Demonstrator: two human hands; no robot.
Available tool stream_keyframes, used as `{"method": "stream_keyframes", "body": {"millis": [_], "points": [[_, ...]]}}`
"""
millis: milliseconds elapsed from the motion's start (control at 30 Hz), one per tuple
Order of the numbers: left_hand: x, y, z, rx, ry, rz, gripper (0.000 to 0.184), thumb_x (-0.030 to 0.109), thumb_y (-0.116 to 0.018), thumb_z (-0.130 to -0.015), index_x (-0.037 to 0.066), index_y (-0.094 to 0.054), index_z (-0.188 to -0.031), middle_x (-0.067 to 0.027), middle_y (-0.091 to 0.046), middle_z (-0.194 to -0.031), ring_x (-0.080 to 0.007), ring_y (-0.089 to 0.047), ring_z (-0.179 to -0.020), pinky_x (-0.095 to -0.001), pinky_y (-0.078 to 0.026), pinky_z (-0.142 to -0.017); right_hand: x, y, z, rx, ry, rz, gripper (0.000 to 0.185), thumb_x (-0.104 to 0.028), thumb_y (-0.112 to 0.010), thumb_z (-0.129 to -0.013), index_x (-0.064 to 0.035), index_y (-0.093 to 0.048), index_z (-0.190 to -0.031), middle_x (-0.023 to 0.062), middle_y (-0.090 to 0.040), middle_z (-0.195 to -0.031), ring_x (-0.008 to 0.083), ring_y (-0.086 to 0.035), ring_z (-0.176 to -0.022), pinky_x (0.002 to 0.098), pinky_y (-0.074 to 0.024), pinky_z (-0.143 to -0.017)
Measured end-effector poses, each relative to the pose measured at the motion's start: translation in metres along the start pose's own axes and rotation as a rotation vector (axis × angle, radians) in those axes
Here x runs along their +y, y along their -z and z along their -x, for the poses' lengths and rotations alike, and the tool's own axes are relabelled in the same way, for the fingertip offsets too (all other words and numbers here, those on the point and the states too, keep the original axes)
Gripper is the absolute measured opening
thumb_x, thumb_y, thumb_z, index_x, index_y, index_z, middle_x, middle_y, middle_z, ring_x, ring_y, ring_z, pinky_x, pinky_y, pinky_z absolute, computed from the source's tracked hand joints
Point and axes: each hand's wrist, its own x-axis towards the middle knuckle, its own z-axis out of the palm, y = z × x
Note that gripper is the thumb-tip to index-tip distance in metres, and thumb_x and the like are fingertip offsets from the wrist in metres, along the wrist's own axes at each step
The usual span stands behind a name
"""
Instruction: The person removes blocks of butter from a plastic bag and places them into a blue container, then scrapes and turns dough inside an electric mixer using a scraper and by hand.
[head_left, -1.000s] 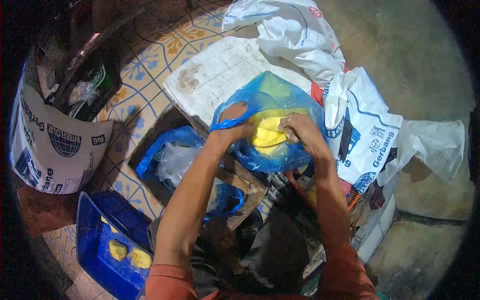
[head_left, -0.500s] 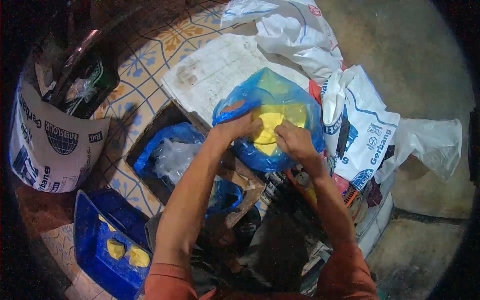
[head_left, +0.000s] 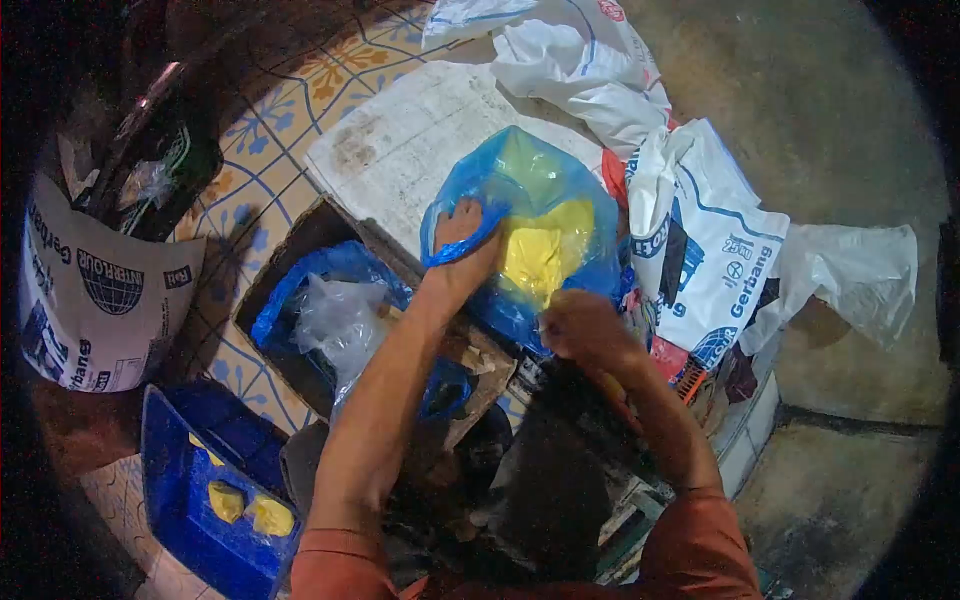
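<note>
A blue plastic bag stands open in front of me with a soft yellow block, like margarine, inside. My left hand is at the bag's left side, fingers stretched out against it. The bag's blue rim crosses the back of that hand. My right hand is closed in a fist at the near right edge of the bag. Yellow material tapers toward this fist; what its fingers grip is hidden.
Left of the bag, a cardboard box holds crumpled plastic. A blue tray contains several yellow pieces. White printed sacks lie to the right, and a large flour sack stands at far left. A white slab lies behind.
My right hand has drawn down toward me, away from the middle of the yellow block. My left hand has shifted left off the block, and its fingers have straightened.
</note>
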Motion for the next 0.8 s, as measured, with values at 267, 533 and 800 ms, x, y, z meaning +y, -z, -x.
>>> {"method": "stream_keyframes", "body": {"millis": [267, 533, 800], "points": [[0.018, -0.01, 0.01, 0.08, -0.209, 0.125, 0.039, 0.03, -0.073, -0.078, 0.011, -0.063, -0.111, -0.0164, -0.06, -0.117, -0.0351, -0.05, -0.119, -0.0526, -0.038, -0.099, 0.032, 0.006, -0.023, 0.136, -0.475, -0.193, 0.05, -0.033, -0.067, -0.081, -0.001, -0.057, -0.119, 0.0227, -0.064, -0.105, 0.0416, -0.063, -0.092, 0.0493, -0.0487, -0.08], [0.032, 0.002, 0.036, -0.009, -0.401, -0.02, 0.021, 0.02, -0.062, -0.082, 0.014, -0.068, -0.101, -0.0109, -0.057, -0.112, -0.0286, -0.049, -0.122, -0.048, -0.036, -0.105, 0.02, -0.013, -0.024, 0.127, -0.445, -0.153, 0.074, -0.04, -0.08, -0.07, -0.0003, -0.052, -0.125, 0.0215, -0.066, -0.101, 0.0411, -0.064, -0.094, 0.0471, -0.0509, -0.079], [0.03, 0.005, 0.041, -0.146, -0.367, -0.239, 0.021, 0.011, -0.053, -0.082, 0.012, -0.066, -0.098, -0.0059, -0.062, -0.103, -0.0234, -0.057, -0.106, -0.0398, -0.041, -0.089, 0.019, -0.025, -0.033, 0.279, -0.466, -0.169, 0.061, -0.03, -0.077, -0.072, -0.0021, -0.051, -0.121, 0.0205, -0.066, -0.098, 0.0392, -0.065, -0.093, 0.0499, -0.0513, -0.078]]}}
